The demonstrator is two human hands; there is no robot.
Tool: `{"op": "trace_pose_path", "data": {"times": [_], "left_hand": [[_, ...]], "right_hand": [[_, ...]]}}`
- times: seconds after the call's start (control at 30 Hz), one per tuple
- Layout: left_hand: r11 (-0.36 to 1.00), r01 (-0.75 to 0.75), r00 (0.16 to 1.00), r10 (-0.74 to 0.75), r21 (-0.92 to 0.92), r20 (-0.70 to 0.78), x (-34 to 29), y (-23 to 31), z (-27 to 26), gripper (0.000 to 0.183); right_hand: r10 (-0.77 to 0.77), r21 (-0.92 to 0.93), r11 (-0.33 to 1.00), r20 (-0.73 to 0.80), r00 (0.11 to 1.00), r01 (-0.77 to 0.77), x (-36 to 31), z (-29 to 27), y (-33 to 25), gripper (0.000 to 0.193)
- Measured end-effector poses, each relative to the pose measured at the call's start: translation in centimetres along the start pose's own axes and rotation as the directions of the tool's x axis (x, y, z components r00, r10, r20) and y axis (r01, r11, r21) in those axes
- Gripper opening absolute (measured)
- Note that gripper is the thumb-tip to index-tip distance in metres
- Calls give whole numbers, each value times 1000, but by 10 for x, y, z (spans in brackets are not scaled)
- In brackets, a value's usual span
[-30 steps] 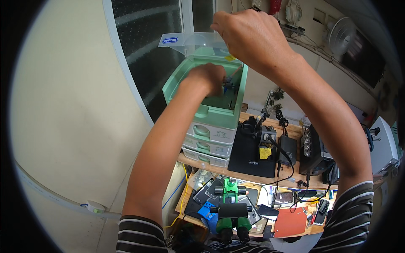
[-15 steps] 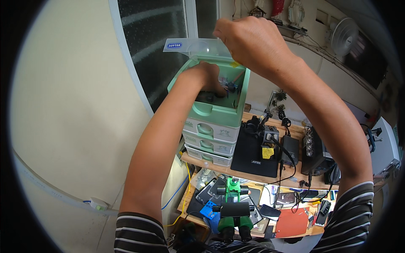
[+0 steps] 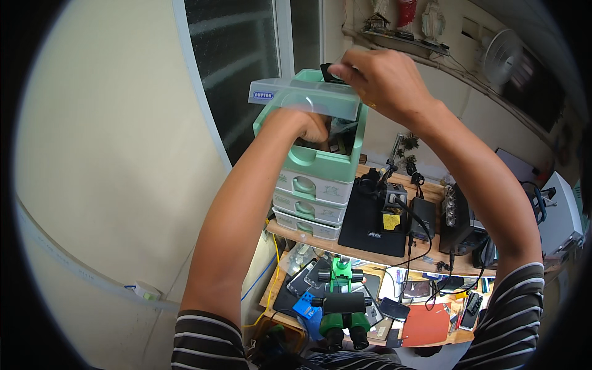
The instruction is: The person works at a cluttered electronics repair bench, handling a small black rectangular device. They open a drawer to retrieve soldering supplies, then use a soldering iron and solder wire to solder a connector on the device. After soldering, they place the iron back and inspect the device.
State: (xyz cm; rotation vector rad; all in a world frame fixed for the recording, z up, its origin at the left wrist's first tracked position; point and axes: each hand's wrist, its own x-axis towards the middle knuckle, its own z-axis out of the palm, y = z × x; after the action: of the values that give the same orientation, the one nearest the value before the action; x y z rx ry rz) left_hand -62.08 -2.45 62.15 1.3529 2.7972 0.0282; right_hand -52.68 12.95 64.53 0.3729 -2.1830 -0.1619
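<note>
Right hand [image 3: 385,79] pinching one black piece [image 3: 327,72], left hand [image 3: 309,127] inside bin [image 3: 319,163], three drawers [image 3: 324,212]

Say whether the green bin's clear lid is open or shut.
Open: the clear lid is raised, with the left hand inside the green bin.

It looks like a repair workshop: microscope [image 3: 343,303] and phones [image 3: 393,310] share a bench [image 3: 457,335] (a cluttered one).

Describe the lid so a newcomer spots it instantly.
Find the drawer unit at the shelf's left end. On top is a green tray, with the left hand reaching inside; the lid hangs above. Unlike the opaque tray, it's see-through, with a small blue label.
</note>
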Motion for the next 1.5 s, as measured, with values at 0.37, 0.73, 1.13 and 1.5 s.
{"op": "trace_pose_path", "data": {"times": [0.37,0.73,1.13,1.5], "left_hand": [[962,-34,996,12,-271,-84,34,-35,-22,38],[851,-220,690,-211,-478,-692,-78,-6,17,27],[809,-185,679,-305,-557,-668,-103,18,199,31],[827,-56,704,-364,-559,-610,-209,35,171,27]], "right_hand": [[-101,458,877,474,875,-147,-38,-20,-44,64],[-82,257,919,867,491,-299,7,32,-52,95],[-2,455,743,735,678,-491,32,-5,-37,114],[-127,620,695,604,787,-364,14,-41,-53,112]]}}
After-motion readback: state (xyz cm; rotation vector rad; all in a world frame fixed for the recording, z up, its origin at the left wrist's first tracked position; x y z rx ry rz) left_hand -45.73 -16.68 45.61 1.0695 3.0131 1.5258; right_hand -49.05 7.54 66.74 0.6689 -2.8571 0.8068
